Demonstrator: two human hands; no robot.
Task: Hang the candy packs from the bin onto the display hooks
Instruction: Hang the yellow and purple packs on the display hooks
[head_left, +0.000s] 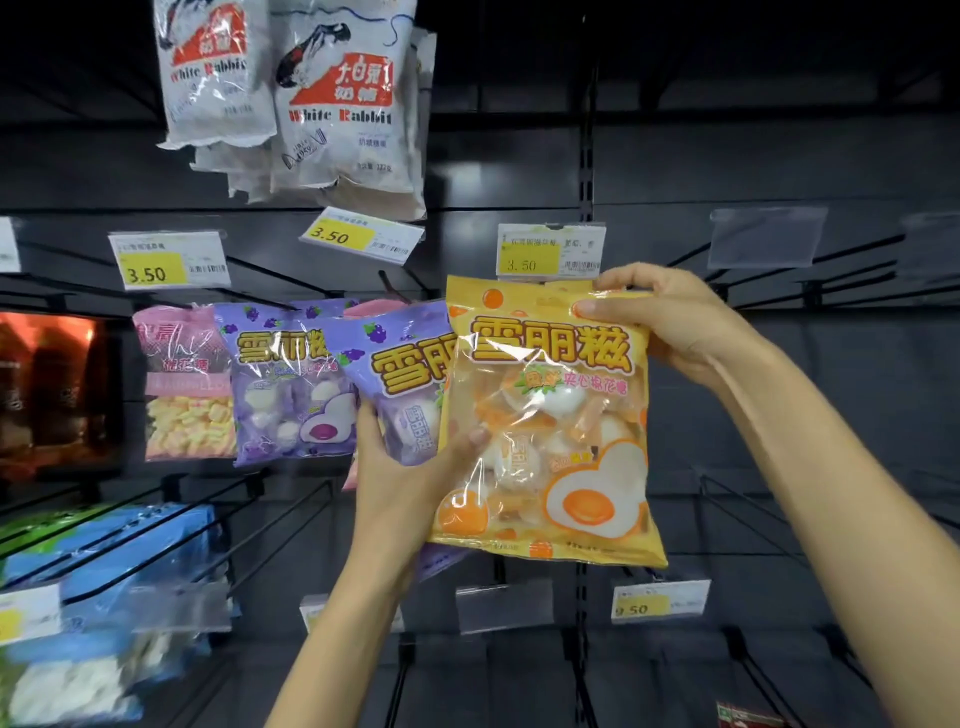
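A yellow candy pack (550, 415) with an egg picture is held up against the dark hook wall, its top edge just under a 3.50 price tag (550, 249). My right hand (675, 322) pinches the pack's top right corner. My left hand (400, 483) grips its lower left edge, along with a purple grape pack (405, 384) behind it. The hook under the tag is hidden by the yellow pack. Another purple pack (285, 379) and a pink pack (182, 384) hang to the left.
White Rabbit bags (332, 104) hang above. Bare black hooks (841, 280) stick out to the right and below. Blue packs (104, 561) hang at lower left. Price tags (660, 600) line the lower row.
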